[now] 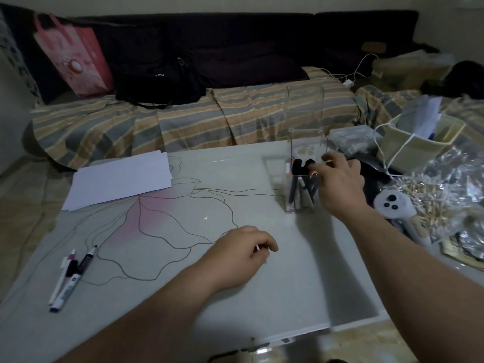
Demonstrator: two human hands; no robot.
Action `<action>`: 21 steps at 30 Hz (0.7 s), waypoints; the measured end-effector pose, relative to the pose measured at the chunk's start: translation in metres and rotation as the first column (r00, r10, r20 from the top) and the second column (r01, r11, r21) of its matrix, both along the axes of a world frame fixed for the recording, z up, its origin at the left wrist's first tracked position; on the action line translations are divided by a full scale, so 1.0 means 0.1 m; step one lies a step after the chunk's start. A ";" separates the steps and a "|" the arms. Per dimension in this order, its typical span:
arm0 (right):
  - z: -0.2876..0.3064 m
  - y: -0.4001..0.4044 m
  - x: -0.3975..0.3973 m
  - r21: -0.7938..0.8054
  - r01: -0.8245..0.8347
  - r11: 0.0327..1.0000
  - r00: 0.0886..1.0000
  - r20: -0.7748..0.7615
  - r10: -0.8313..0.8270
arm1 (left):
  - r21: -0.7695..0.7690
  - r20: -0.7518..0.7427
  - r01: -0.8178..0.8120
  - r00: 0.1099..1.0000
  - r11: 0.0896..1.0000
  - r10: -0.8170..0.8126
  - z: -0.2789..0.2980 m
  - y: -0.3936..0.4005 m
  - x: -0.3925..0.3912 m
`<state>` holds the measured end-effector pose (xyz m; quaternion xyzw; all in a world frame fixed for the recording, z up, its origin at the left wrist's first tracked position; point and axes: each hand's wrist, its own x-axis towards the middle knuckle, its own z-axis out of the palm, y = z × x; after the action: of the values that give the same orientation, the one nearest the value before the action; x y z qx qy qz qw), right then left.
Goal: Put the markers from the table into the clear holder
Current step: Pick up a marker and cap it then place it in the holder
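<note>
Dim room, pale bench [262,284]. My right hand [337,179] fingers a marker at the clear holder [303,184]; two markers [70,276] lie lengthwise far left, nearer my loosely curled, seemingly empty left hand [243,252].

A pale table [262,297] with a flower outline printed on its top is being used as the surface. Two markers [69,279] are lying side by side near its left front edge. White sheets of paper [120,179] are lying at the far left. A clear holder [301,189] with markers inside is standing toward the far right. Past the right edge, a white controller [392,205], a bag of small wooden pegs [432,200] and a cream basket [419,142] are being kept close together.
</note>
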<state>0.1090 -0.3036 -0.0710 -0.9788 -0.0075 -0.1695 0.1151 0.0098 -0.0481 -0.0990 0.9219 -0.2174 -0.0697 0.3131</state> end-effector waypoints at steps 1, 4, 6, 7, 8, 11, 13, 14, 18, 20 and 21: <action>0.03 0.06 -0.03 0.040 0.002 0.999 0.999 0.050 -0.004 | -0.001 0.012 -0.011 1.000 1.000 0.011 0.03 0.04 0.00; 0.09 0.39 -0.14 0.094 -0.059 0.994 0.984 0.175 0.042 | 0.026 0.059 -0.059 0.997 0.998 0.057 0.10 0.25 0.04; 0.06 0.75 -0.22 0.100 -0.180 0.979 0.975 0.153 0.164 | 0.074 0.089 -0.145 0.986 0.987 0.139 0.12 0.49 0.07; 0.04 0.95 -0.26 0.084 -0.231 0.969 0.967 0.130 0.219 | 0.091 0.094 -0.208 0.975 0.974 0.199 0.12 0.66 0.09; 0.02 1.13 -0.30 0.063 -0.265 0.962 0.959 0.119 0.256 | 0.099 0.093 -0.276 0.959 0.956 0.267 0.12 0.85 0.10; -0.02 1.58 -0.36 0.143 -0.314 0.939 0.949 0.062 0.308 | 0.119 0.083 -0.480 0.877 0.869 0.473 0.11 1.51 0.08; -0.08 1.82 -0.43 0.195 -0.384 0.902 0.919 -0.009 0.393 | 0.171 0.088 -0.600 0.799 0.781 0.595 0.11 1.97 0.02; -0.14 1.94 -0.47 0.182 -0.432 0.883 0.893 -0.045 0.447 | 0.201 0.087 -0.654 0.754 0.730 0.651 0.09 2.19 -0.02; -0.34 2.39 -0.66 0.158 -0.573 0.804 0.788 -0.164 0.593 | 0.333 0.077 -0.765 0.604 0.551 0.793 -0.06 2.82 -0.24; -0.39 2.56 -0.72 0.163 -0.599 0.784 0.763 -0.183 0.621 | 0.428 0.054 -0.736 0.600 0.525 0.798 -0.13 2.95 -0.32; -0.41 2.63 -0.74 0.166 -0.611 0.774 0.751 -0.187 0.633 | 0.464 0.051 -0.714 0.612 0.524 0.789 -0.16 2.97 -0.34</action>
<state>0.0346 -0.0403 -0.1122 -0.9265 -0.3115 -0.0061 0.2109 -0.0241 0.2486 -0.1149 0.9600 0.2515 -0.0506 0.1122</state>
